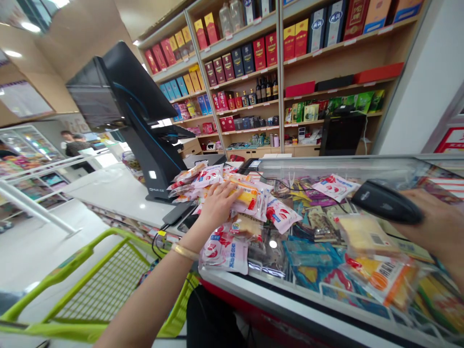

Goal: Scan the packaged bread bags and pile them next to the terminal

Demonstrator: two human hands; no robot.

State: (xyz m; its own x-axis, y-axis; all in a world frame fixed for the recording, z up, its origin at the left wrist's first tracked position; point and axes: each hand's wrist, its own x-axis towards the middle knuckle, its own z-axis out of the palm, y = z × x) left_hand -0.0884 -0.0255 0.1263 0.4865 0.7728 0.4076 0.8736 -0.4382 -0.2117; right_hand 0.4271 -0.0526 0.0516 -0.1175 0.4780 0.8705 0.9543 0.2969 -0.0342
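My left hand (218,203) lies with its fingers spread on a pile of wrapped snacks, touching an orange and yellow packet (247,197). Pink and white packets (226,251) surround it on the counter. At the right, my right hand (422,217) is wrapped round a black handheld scanner (386,202), held above the glass counter. Below the scanner are a clear packet of bread (364,234) and an orange and white packet (384,278). A pink and white packet (335,187) lies just left of the scanner's head.
A black checkout monitor (134,96) stands beyond the pile at the left. A green shopping basket (97,285) is at the lower left. The glass counter (308,166) has packets beneath it. Shelves (246,77) of boxes and bottles line the back. People stand far left.
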